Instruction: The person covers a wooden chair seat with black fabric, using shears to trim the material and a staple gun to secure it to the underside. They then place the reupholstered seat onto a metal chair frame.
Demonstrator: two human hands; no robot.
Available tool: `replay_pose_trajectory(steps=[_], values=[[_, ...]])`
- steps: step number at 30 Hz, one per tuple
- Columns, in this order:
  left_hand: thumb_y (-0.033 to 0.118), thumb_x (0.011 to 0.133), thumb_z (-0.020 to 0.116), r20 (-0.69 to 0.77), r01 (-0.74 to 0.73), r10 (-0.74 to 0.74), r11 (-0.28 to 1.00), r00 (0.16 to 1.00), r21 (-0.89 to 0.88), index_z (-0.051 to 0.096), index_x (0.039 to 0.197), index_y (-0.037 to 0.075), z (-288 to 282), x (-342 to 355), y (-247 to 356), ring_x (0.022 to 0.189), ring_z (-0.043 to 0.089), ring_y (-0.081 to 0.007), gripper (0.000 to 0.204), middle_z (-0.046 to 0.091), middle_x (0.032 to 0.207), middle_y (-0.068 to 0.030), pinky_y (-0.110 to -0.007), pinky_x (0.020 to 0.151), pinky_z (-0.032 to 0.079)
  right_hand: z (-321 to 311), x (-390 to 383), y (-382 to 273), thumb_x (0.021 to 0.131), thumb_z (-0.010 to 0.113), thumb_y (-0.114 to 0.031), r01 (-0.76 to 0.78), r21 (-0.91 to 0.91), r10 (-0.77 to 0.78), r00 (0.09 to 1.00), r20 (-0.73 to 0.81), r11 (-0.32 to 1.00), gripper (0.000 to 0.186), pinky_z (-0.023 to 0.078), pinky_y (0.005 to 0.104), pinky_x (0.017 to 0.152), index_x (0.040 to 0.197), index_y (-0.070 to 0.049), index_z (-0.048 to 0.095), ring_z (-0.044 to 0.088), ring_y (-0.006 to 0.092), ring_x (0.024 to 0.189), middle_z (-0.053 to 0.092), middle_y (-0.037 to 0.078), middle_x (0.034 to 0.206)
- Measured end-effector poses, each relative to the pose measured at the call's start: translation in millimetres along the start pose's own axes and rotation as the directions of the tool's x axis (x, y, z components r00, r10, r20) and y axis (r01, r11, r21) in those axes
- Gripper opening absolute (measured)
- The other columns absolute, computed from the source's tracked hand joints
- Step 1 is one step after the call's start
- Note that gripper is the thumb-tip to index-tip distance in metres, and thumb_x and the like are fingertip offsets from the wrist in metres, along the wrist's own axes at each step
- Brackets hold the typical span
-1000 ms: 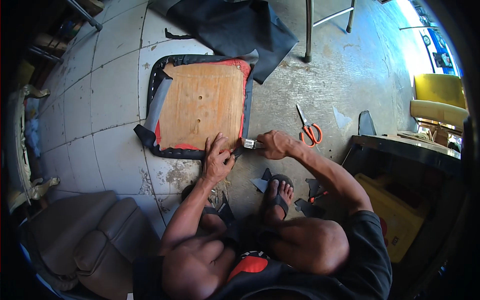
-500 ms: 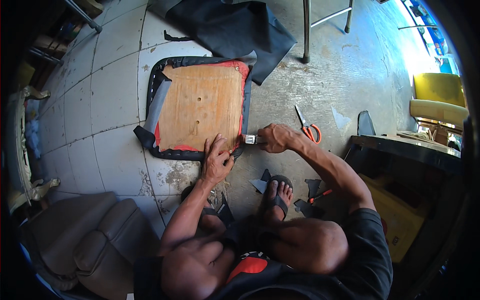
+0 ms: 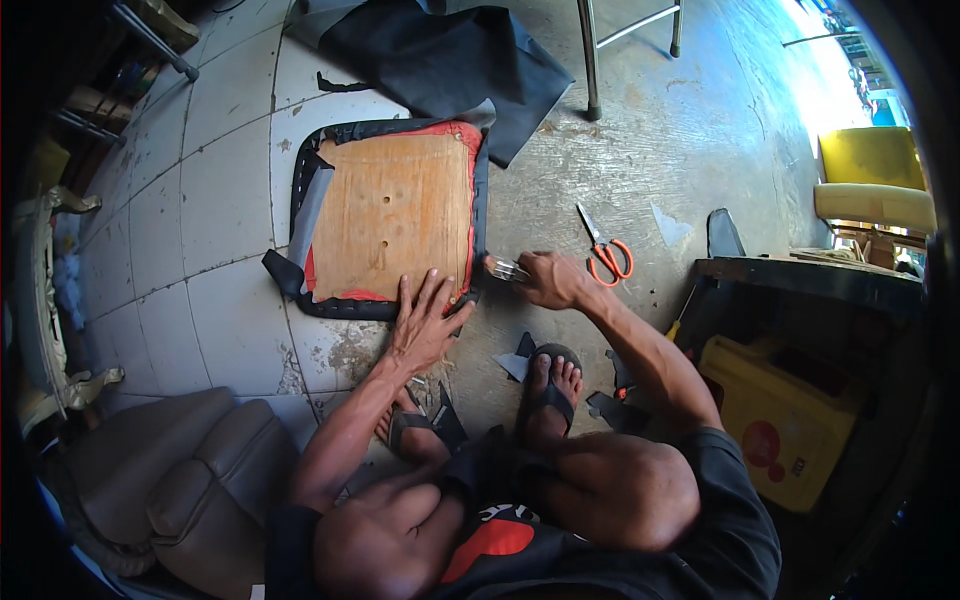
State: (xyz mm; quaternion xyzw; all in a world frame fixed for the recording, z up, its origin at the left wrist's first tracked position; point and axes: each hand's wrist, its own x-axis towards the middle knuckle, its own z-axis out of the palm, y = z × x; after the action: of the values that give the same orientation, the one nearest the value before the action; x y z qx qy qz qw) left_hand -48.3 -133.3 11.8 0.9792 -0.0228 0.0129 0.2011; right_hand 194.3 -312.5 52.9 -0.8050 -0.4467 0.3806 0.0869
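Note:
A square seat pad (image 3: pixel 385 215) lies wooden side up on the floor, with black covering folded over red material around its rim. A grey-and-black strip (image 3: pixel 310 215) lies along its left side. My left hand (image 3: pixel 420 335) rests with fingers spread on the near right corner of the board. My right hand (image 3: pixel 552 280), closed on a silver staple gun (image 3: pixel 508 269), holds it at the seat's right edge. Orange-handled scissors (image 3: pixel 610 262) lie beside that hand on the concrete.
Dark sheet material (image 3: pixel 450 60) and metal chair legs (image 3: pixel 592 80) are at the top. A brown cushioned piece (image 3: pixel 150 450) sits lower left. A dark bench (image 3: pixel 800 270), yellow container (image 3: pixel 760 420) and yellow screwdriver (image 3: pixel 680 315) are at right; scraps (image 3: pixel 610 410) lie near my feet.
My right hand and staple gun have moved up along the seat's right edge. My left hand's fingers have spread wider on the board. The whole view has shifted slightly.

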Motion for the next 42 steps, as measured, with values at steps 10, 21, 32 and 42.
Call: replay_pose_trajectory(steps=[10,21,32,42], values=[[0.013,0.089,0.07,-0.212,0.125,-0.2,0.938,0.957,-0.322,0.078,0.102,0.013,34.0,91.5,8.9,0.115,0.07,-0.0337,0.016,0.076,0.108,-0.0093,-0.07,0.109,0.039,14.4,-79.0,-7.7,0.087,0.068,-0.034,-0.308,0.36,0.347,0.937,-0.047,0.881,0.039,0.053,0.0518,0.079,0.106,0.0,0.067,0.07,0.0462,0.086,0.068,0.03,0.084],[0.005,0.088,0.068,-0.17,0.233,-0.377,0.808,0.911,-0.541,0.079,0.104,0.009,42.3,100.0,2.3,0.107,0.074,-0.0268,0.02,0.077,0.106,-0.0122,-0.043,0.105,0.053,22.5,-32.2,3.1,0.088,0.067,-0.039,-0.242,0.107,0.245,0.969,-0.014,0.964,0.043,0.057,0.0518,0.084,0.11,-0.002,0.068,0.071,0.0448,0.094,0.072,0.028,0.096],[0.003,0.09,0.067,-0.25,0.139,-0.239,0.923,0.938,-0.36,0.079,0.105,0.01,44.1,101.0,-6.8,0.108,0.073,-0.0252,0.02,0.077,0.109,-0.0109,-0.043,0.102,0.056,13.2,-17.9,7.0,0.087,0.067,-0.044,-0.216,0.028,0.216,0.976,0.014,0.976,0.046,0.057,0.0505,0.084,0.109,-0.004,0.072,0.072,0.0441,0.092,0.072,0.028,0.093],[0.009,0.092,0.066,-0.207,0.128,-0.218,0.918,0.954,-0.376,0.076,0.11,0.009,42.3,98.0,-0.6,0.107,0.073,-0.0292,0.02,0.077,0.111,-0.0099,-0.048,0.103,0.054,10.0,-3.2,13.0,0.087,0.068,-0.047,-0.287,0.073,0.29,0.957,-0.028,0.955,0.045,0.058,0.0509,0.085,0.108,-0.007,0.074,0.073,0.0424,0.092,0.074,0.024,0.093]])
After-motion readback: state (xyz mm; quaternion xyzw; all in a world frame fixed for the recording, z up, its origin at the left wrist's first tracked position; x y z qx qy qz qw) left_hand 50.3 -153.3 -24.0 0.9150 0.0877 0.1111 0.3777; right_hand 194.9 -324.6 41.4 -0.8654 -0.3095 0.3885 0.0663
